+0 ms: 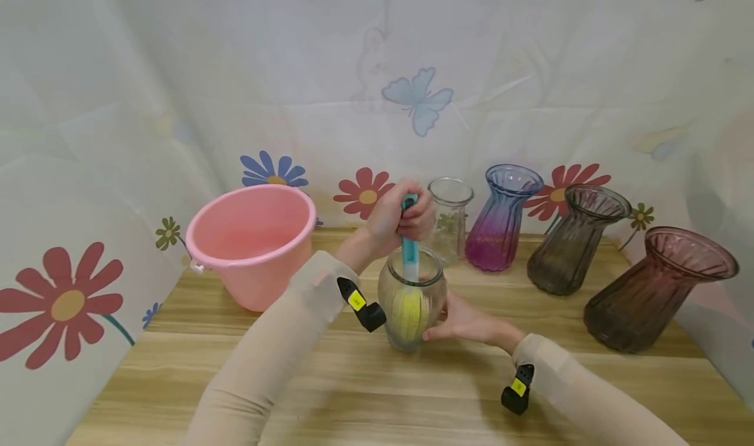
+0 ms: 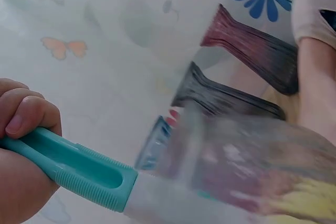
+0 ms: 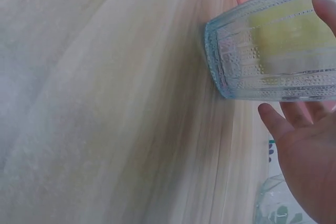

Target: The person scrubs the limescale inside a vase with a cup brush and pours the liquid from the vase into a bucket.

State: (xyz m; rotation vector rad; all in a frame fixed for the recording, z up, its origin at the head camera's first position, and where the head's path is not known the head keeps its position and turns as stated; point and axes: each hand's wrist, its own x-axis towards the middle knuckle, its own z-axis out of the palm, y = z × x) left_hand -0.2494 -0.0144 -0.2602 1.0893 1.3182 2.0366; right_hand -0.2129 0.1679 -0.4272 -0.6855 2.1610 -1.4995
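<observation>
My left hand (image 1: 393, 218) grips the teal handle (image 2: 84, 174) of a bottle brush, thumb and fingers wrapped round it. The brush points down through the mouth of a clear ribbed glass vase (image 1: 385, 295). Inside the glass its yellow sponge head (image 1: 410, 312) shows through the wall. On the vase's right side, my right hand (image 1: 471, 319) holds the body between thumb and fingers, low down. The right wrist view shows the textured glass and its thick base, with the thumb on one side and fingertips on the other.
A pink bucket (image 1: 268, 276) stands to the left. Behind and right of my hands are a clear glass vase (image 1: 450, 226), a blue-and-purple vase (image 1: 501, 226), a grey vase (image 1: 574, 243) and a reddish-brown vase (image 1: 654, 295). They share a wooden table (image 1: 353, 393) before a flowered curtain.
</observation>
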